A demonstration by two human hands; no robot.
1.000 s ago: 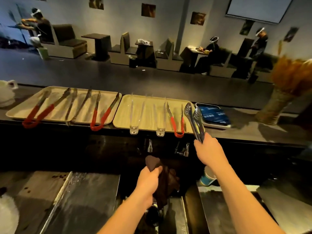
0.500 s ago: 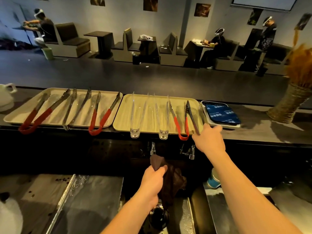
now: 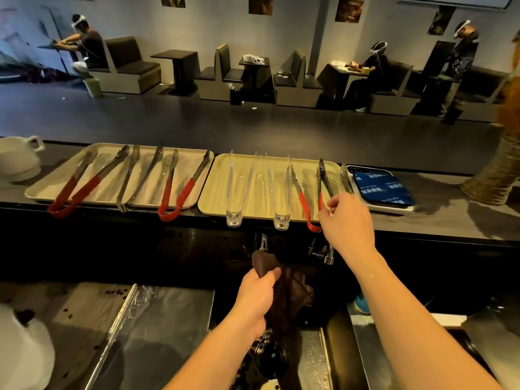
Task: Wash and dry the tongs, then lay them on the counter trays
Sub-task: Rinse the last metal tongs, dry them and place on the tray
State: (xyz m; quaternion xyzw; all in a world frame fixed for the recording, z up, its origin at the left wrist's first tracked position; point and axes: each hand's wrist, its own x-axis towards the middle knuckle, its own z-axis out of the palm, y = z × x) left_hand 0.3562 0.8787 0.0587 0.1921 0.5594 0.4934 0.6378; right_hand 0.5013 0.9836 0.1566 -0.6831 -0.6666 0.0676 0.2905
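Note:
Two beige trays sit on the dark counter. The left tray (image 3: pixel 107 190) holds three tongs, two with red handles. On the right tray (image 3: pixel 213 192) lie two clear plastic tongs (image 3: pixel 239 190), red-handled tongs (image 3: pixel 302 198) and steel tongs (image 3: pixel 323 178) at its right edge, arms spread. My right hand (image 3: pixel 346 220) covers the steel tongs' handle end, with its fingers curled on it. My left hand (image 3: pixel 256 299) grips a dark brown cloth (image 3: pixel 287 294) above the sink.
A white jug (image 3: pixel 17 159) stands at the counter's far left. A small tray with blue packets (image 3: pixel 385 190) and a woven vase (image 3: pixel 495 175) are to the right. Taps (image 3: pixel 327 253) and the sink drain (image 3: pixel 271 356) are below, with steel draining boards on both sides. People sit at tables beyond.
My right hand brought the steel tongs down from upright and laid them at the right tray's right edge, where their arms have spread. My left hand kept the cloth over the sink.

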